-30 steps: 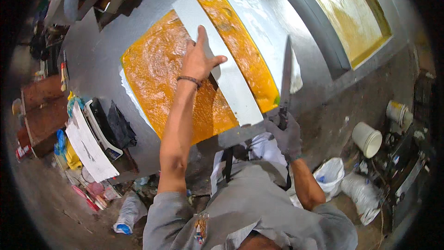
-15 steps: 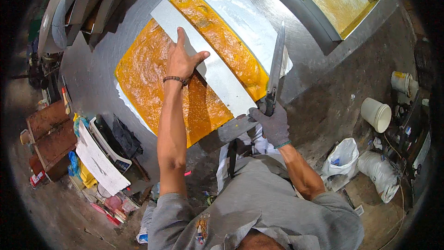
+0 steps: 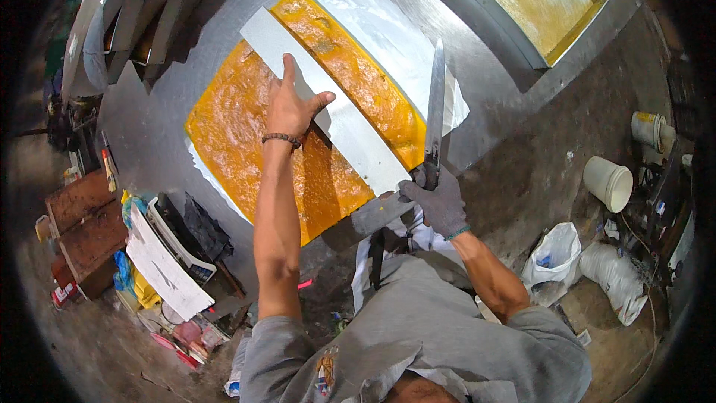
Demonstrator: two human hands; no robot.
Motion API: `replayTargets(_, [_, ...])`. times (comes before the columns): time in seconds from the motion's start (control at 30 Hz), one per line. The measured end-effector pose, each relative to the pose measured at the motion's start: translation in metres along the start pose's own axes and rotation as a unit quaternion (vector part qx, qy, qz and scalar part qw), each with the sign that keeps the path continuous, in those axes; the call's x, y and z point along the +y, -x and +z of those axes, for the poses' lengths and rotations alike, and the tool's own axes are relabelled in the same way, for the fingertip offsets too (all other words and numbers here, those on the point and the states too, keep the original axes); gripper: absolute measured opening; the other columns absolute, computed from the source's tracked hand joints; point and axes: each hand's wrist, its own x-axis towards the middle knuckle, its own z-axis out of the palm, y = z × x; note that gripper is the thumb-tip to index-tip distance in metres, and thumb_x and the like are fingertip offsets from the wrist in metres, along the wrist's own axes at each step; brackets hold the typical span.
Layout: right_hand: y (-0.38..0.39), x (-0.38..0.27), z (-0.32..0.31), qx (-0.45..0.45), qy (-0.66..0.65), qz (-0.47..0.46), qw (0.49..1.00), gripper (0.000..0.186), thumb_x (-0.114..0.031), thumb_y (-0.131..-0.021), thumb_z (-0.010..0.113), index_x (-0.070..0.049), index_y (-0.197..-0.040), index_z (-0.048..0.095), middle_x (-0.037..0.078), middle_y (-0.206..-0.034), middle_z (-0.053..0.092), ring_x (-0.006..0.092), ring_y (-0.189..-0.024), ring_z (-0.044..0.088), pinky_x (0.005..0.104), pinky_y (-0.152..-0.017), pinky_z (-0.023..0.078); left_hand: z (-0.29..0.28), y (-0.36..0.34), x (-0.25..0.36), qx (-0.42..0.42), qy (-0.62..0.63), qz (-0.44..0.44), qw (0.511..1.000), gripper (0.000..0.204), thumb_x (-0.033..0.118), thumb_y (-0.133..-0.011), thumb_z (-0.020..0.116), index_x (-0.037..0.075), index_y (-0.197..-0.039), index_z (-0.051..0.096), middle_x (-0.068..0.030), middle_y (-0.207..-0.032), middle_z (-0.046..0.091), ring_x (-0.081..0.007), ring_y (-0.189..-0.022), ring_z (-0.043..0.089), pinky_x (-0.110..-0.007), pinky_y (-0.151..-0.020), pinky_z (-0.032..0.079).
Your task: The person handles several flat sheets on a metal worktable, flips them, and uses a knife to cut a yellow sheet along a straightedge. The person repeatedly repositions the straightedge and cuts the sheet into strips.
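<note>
A glossy orange-yellow slab (image 3: pixel 230 116) lies on a white sheet (image 3: pixel 373 19) on the metal table. Across it runs a long, flat, pale grey straightedge strip (image 3: pixel 362 138), leaving a narrower band of slab on its right. My bare left hand (image 3: pixel 291 108) rests on the strip's left edge, index finger and thumb stretched apart; its other fingers are partly hidden. My right hand (image 3: pixel 444 205), in a grey glove, is closed round the handle of a long knife (image 3: pixel 435 108). The blade points away from me, beside the slab's near right corner.
A shallow metal tray (image 3: pixel 488 11) with golden residue sits at the far right of the table (image 3: pixel 492 130). Curved metal pieces (image 3: pixel 149 11) stand at the far left. White buckets (image 3: pixel 608 183) and a plastic bag (image 3: pixel 552 254) are on the right, clutter and boards (image 3: pixel 164 269) on the left.
The knife has swung slightly left, its blade now pointing more straight away from me. My left hand stays on the strip, and the whole view has shifted a little.
</note>
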Motion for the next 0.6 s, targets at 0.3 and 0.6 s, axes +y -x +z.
replayTargets(0.3, [-0.006, -0.008, -0.015, 0.036, 0.202, -0.09, 0.975, 0.027, -0.021, -0.092, 0.074, 0.0, -0.105, 0.063, 0.006, -0.08, 0.066, 0.0122, -0.074, 0.065, 0.0312, -0.069, 0.053, 0.0, 0.002, 0.001, 0.002, 0.01, -0.014, 1.0, 0.119, 0.036, -0.069, 0.094, 0.006, -0.162, 0.024, -0.0409, -0.129, 0.051, -0.0511, -0.119, 0.058, -0.048, -0.101, 0.051])
replayTargets(0.6, [-0.088, -0.121, 0.057, -0.022, 0.267, -0.391, 0.881, 0.048, -0.015, -0.099, 0.059, 0.002, -0.143, 0.049, 0.031, -0.117, 0.065, 0.0425, -0.109, 0.066, 0.047, -0.093, 0.052, -0.005, -0.001, 0.007, -0.025, 0.007, -0.029, 0.999, 0.117, 0.033, -0.071, 0.093, 0.006, -0.162, 0.023, -0.0406, -0.131, 0.049, -0.0511, -0.117, 0.059, -0.05, -0.098, 0.053])
